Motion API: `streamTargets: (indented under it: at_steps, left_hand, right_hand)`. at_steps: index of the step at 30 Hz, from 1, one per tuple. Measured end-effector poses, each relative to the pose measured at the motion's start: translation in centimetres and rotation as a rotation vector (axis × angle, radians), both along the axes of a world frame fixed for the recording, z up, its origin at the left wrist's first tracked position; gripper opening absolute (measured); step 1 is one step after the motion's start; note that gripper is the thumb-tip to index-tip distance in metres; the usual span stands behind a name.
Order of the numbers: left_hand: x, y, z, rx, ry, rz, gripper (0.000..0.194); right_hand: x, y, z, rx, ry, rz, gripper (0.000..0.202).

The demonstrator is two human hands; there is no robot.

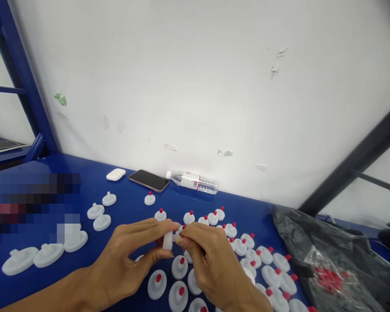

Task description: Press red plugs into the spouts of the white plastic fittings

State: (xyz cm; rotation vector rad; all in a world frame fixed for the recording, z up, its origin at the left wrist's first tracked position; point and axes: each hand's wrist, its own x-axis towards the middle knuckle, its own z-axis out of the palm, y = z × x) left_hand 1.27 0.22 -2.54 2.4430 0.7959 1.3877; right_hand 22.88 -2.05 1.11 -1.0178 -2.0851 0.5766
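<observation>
My left hand (130, 255) grips a white round plastic cap (167, 241) by its rim, between thumb and fingers, tipped so its nozzle points right. My right hand (211, 255) pinches around the nozzle's end; whether a small red tip is between those fingertips is hidden. Around and below both hands stand many similar caps with red tips, such as this red-tipped cap (157, 284). At the left lie several white caps without red tips, among them a plain cap (48, 255).
Along the wall on the blue table (94, 173) lie a white case (116, 174), a phone (148, 180) and a clear water bottle (192, 182). A black plastic bag (299, 229) at the right bears a clear bag of red tips (329, 278). Blue posts flank the table.
</observation>
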Motion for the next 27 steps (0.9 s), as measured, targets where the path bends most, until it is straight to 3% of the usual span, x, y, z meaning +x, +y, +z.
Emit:
streamTargets:
  at_steps: [5, 8, 11, 16, 22, 27]
  left_hand:
    - [0.0, 0.4, 1.1, -0.032, 0.028, 0.035, 0.038]
    - [0.2, 0.7, 2.2, -0.081, 0.110, 0.068, 0.026]
    - [0.1, 1.3, 2.5, -0.165, 0.191, 0.187, 0.014]
    - [-0.6, 2.7, 1.8, -0.273, 0.269, 0.281, 0.016]
    - [-1.0, 3.0, 0.6, -0.412, 0.361, 0.406, 0.018]
    - [-1.0, 3.3, 0.3, -0.385, 0.430, 0.410, 0.022]
  right_hand:
    - [-0.5, -0.2, 0.7, -0.011, 0.048, -0.095, 0.031]
    - [-0.6, 0.0, 0.7, 0.015, -0.040, -0.186, 0.032]
    - [-0.1, 0.5, 0.3, 0.109, -0.131, -0.303, 0.034]
    - [1.2, 1.2, -0.1, 0.255, -0.183, -0.464, 0.040]
    - [1.2, 1.5, -0.3, 0.301, -0.227, -0.515, 0.041]
    - [1.0, 1.5, -0.7, 0.298, -0.297, -0.536, 0.042]
